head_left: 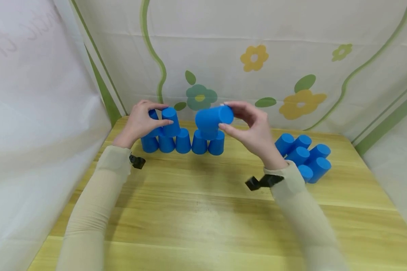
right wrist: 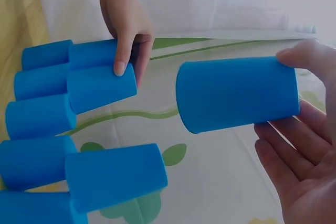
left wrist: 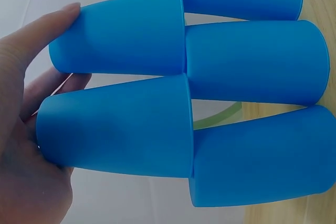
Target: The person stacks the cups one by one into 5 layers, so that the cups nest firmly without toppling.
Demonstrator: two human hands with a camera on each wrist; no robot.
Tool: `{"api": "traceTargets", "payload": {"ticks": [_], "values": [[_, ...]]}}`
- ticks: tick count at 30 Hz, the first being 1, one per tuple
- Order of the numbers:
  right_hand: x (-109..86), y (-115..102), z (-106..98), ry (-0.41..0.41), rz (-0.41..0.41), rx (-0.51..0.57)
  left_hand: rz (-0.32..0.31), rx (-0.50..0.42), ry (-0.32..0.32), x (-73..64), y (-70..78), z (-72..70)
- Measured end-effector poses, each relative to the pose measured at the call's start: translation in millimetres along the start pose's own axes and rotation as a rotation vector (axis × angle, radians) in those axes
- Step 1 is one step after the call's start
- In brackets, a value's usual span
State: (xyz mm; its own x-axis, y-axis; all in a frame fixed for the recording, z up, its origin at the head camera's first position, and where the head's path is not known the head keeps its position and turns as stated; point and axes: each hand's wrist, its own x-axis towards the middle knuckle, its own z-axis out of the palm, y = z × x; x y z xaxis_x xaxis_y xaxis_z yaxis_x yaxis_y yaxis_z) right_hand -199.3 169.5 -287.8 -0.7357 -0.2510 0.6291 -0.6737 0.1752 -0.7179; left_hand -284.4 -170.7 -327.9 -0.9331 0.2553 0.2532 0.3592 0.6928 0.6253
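Observation:
Upside-down blue plastic cups stand in a bottom row (head_left: 183,141) at the table's back, with other cups on top. At the row's left end my left hand (head_left: 140,121) pinches an upper-row cup (head_left: 170,122) between thumb and fingers. Beside it, partly hidden by the hand, stands another upper cup (left wrist: 115,124). My right hand (head_left: 254,130) grips a separate blue cup (right wrist: 239,95) near its base, tilted nearly sideways in the head view. Below and behind that cup, one more upper cup (right wrist: 116,177) rests across two bottom cups.
On the right of the wooden table (head_left: 190,222), several more upside-down blue cups (head_left: 298,155) stand in a cluster, partly behind the right wrist. A white flowered cloth (head_left: 224,67) hangs behind the table, and white cloth (head_left: 37,124) hangs at the left.

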Motion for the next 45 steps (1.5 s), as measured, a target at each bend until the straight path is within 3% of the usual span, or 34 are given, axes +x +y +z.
{"api": "traceTargets", "payload": {"ticks": [4,9,16,24,30,37,45], "values": [[26.1,2,15,0.039,0.014,-0.001,0.001,-0.009,0.004,0.1,0.2,0.2],[48.9,25,30,0.023,0.110,-0.046,0.011,-0.008,0.006,0.6,-1.3,0.3],[63.9,52,47,-0.061,0.234,-0.171,0.008,-0.001,0.006,-0.3,-2.9,-1.5],[67.0,71,61,-0.228,0.374,-0.344,-0.003,-0.001,0.005,-1.8,-2.6,-2.8],[61.7,76,67,-0.264,0.360,-0.352,-0.002,-0.015,0.019,-3.3,-2.0,-4.1],[58.9,79,68,-0.277,0.298,-0.337,0.014,-0.047,0.092,-9.4,4.0,-7.3],[54.5,72,55,-0.236,0.297,-0.342,0.099,-0.074,0.204,-21.8,19.4,-8.8]]}}
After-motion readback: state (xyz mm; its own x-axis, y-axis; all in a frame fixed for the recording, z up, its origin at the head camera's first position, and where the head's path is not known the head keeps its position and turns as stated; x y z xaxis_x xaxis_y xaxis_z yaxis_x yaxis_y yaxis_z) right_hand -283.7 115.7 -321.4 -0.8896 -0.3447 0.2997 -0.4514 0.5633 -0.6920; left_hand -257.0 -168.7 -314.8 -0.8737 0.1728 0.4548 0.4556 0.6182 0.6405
